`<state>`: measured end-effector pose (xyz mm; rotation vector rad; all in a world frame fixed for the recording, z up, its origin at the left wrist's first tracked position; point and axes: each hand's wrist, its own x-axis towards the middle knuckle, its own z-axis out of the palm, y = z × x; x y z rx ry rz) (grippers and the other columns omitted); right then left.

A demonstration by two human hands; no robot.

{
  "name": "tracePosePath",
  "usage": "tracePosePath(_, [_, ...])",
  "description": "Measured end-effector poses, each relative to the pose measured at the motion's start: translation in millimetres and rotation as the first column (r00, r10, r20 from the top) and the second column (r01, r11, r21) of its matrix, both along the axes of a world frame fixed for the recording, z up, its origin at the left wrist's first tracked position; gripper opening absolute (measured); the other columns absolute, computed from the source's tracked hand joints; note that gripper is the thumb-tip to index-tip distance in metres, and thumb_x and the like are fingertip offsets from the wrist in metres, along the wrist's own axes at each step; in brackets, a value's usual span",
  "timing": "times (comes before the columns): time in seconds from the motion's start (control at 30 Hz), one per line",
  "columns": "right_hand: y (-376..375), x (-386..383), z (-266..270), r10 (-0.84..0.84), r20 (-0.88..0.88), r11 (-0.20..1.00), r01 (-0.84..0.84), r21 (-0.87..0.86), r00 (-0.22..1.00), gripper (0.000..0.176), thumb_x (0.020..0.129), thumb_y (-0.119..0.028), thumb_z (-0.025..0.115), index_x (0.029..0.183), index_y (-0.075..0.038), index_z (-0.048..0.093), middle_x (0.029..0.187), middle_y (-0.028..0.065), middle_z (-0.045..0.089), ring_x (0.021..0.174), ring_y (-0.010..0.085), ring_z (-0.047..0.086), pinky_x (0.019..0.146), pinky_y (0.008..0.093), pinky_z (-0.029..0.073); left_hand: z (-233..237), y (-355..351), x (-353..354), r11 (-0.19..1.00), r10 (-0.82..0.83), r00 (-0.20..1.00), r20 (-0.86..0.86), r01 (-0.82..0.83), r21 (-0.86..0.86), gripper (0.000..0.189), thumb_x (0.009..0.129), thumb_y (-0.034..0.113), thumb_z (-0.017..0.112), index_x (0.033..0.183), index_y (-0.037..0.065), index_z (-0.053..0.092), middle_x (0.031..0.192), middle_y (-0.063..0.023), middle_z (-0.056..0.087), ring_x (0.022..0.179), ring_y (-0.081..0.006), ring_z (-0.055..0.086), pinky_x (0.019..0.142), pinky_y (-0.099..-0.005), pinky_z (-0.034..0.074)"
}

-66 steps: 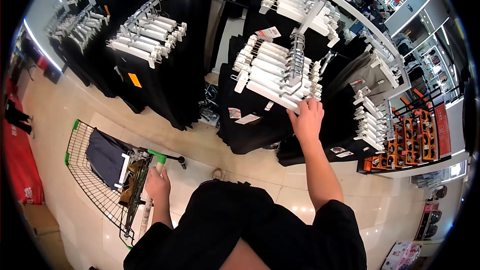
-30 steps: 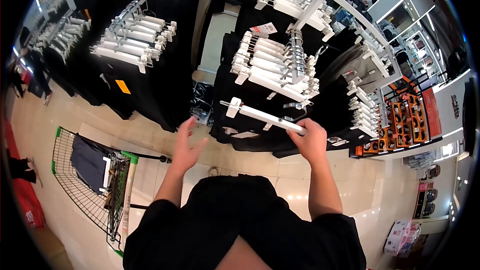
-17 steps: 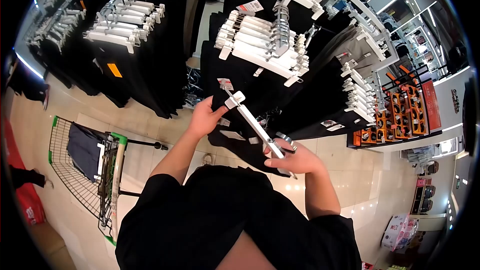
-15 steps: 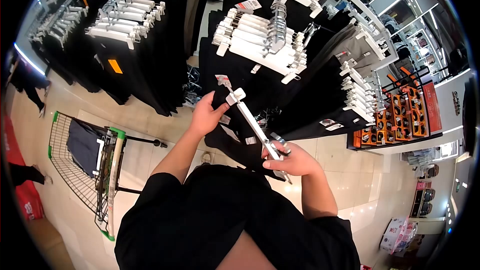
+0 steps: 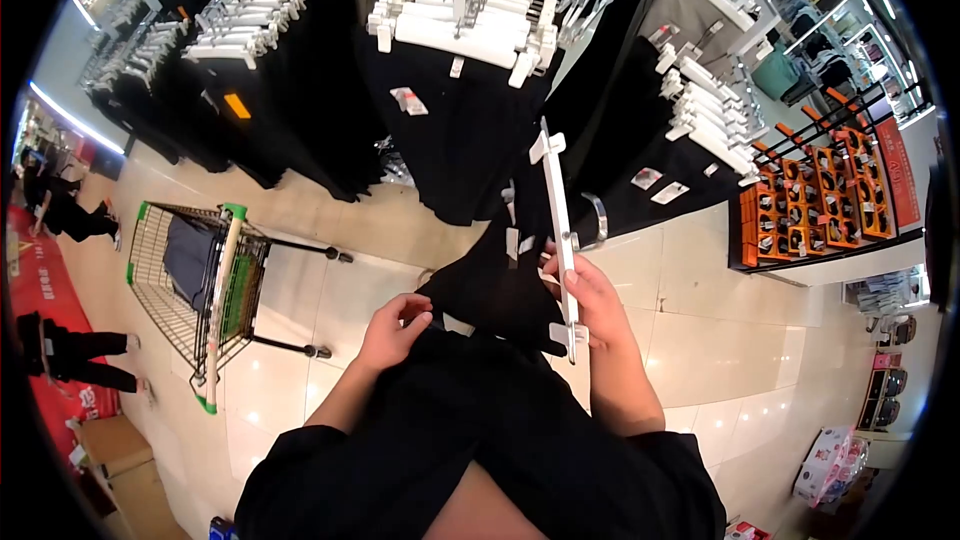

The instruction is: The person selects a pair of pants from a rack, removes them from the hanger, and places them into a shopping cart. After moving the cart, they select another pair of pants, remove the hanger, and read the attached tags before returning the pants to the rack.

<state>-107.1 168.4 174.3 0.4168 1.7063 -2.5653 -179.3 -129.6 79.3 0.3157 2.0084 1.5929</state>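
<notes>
My right hand (image 5: 592, 302) is closed around a white clip hanger (image 5: 556, 202), tilted steeply in front of me with its metal hook on the right side. Black trousers (image 5: 490, 285) hang from it, with pale tags near the hanger. My left hand (image 5: 393, 332) is at the left edge of the black cloth with its fingers curled in. Whether any cloth is between those fingers is hidden. Ahead, more black trousers (image 5: 455, 145) hang on a row of white hangers (image 5: 465, 28).
A shopping cart (image 5: 215, 310) with a dark folded garment (image 5: 190, 258) stands on the left. Racks of trousers (image 5: 270, 110) line the front. To the right is an orange display stand (image 5: 815, 190). People in dark clothes (image 5: 85, 355) are at far left, near a cardboard box (image 5: 125, 470).
My left hand has left the hanger's upper end and moved down toward me. The hanger has swung more upright in my right hand. My view has shifted, showing more of the floor.
</notes>
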Motion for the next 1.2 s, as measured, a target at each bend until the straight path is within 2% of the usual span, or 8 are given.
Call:
tracePosePath(0.07, [-4.0,3.5,-14.2,-0.005,-0.032,0.987,0.0,-0.158,0.999,0.028,0.094,-0.029,0.062,0.106,-0.004,0.061,0.145,0.013,0.04,0.118,0.0188,0.049,0.1,0.0362,0.039,4.4,-2.4,21.4,1.0,-0.016,0.999,-0.045,0.016,-0.015,0.024,0.091,0.011,0.066,0.111,0.0,0.062,0.101,-0.0084,0.07,0.093,-0.0146,0.065,0.086,-0.0292,0.05])
tracePosePath(0.2, [-16.5,5.6,-24.0,-0.013,-0.085,0.95,-0.014,-0.312,0.996,0.028,0.098,-0.024,0.056,0.117,-0.002,0.058,0.146,0.0093,0.038,0.108,0.0122,0.051,0.095,0.0294,0.04,6.4,-4.9,51.1,0.999,-0.026,0.997,-0.079,0.022,-0.049,0.022,0.091,0.01,0.066,0.11,0.0,0.062,0.1,-0.0072,0.07,0.093,-0.0149,0.065,0.086,-0.0291,0.051])
tracePosePath(0.37, [-29.6,14.1,-0.5,0.012,-0.048,0.983,-0.021,-0.181,0.999,0.036,0.1,-0.024,0.053,0.128,-0.001,0.055,0.101,-0.0021,0.056,0.094,0.0077,0.05,0.087,0.0255,0.041,14.4,-8.8,69.1,1.0,-0.022,1.0,-0.022,0.022,-0.003,0.021,0.091,0.006,0.064,0.111,0.0,0.062,0.102,-0.0054,0.068,0.095,-0.0134,0.063,0.09,-0.0292,0.049])
tracePosePath(0.77, [-72.2,5.8,14.0,-0.083,0.133,0.996,0.087,-0.024,0.988,0.041,0.096,-0.025,0.059,0.132,-0.005,0.053,0.095,-0.0037,0.055,0.089,0.0088,0.052,0.084,0.0281,0.042,9.0,-45.8,46.0,0.949,-0.313,0.944,-0.106,0.308,-0.064,0.029,0.089,0.021,0.068,0.112,0.003,0.064,0.102,-0.0093,0.069,0.091,-0.0197,0.066,0.082,-0.0321,0.052])
tracePosePath(0.9, [-101.4,-14.3,33.3,-0.073,0.13,0.989,0.088,-0.116,0.989,0.04,0.096,-0.022,0.061,0.13,-0.002,0.054,0.102,-0.0002,0.058,0.095,0.0105,0.054,0.089,0.0302,0.042,-9.3,-67.0,39.3,0.939,-0.343,0.938,-0.057,0.341,-0.045,0.031,0.089,0.024,0.068,0.112,0.003,0.064,0.104,-0.0106,0.069,0.091,-0.021,0.066,0.083,-0.0328,0.052])
tracePosePath(1.07, [-131.1,-27.4,58.0,-0.078,-0.057,0.967,0.062,-0.245,0.995,0.046,0.096,-0.021,0.059,0.137,-0.002,0.048,0.104,-0.0005,0.059,0.089,0.0093,0.053,0.075,0.0273,0.043,-11.2,-66.1,25.7,0.848,-0.529,0.848,0.029,0.527,0.062,0.031,0.091,0.022,0.066,0.118,0.005,0.063,0.107,-0.0075,0.068,0.094,-0.0163,0.064,0.086,-0.0305,0.05])
tracePosePath(1.13, [-132.9,-26.6,62.0,-0.015,-0.127,0.962,-0.021,-0.274,0.992,0.046,0.097,-0.019,0.058,0.138,-0.002,0.048,0.111,0.002,0.06,0.1,0.0108,0.054,0.081,0.0287,0.044,-13.2,-64.6,22.8,0.85,-0.516,0.857,-0.014,0.514,0.113,0.029,0.091,0.023,0.067,0.113,0.005,0.067,0.1,-0.0068,0.069,0.088,-0.0162,0.064,0.082,-0.0307,0.051])
tracePosePath(1.2, [-140.8,-22.7,70.7,-0.104,-0.154,0.982,0.077,-0.175,0.983,0.046,0.096,-0.018,0.059,0.138,0.0,0.048,0.125,0.007,0.057,0.116,0.0151,0.051,0.094,0.0315,0.043,-3.4,-67.7,15.4,0.89,-0.454,0.891,-0.033,0.455,0.036,0.023,0.09,0.023,0.068,0.1,0.003,0.069,0.089,-0.006,0.069,0.081,-0.0148,0.063,0.075,-0.03,0.05])
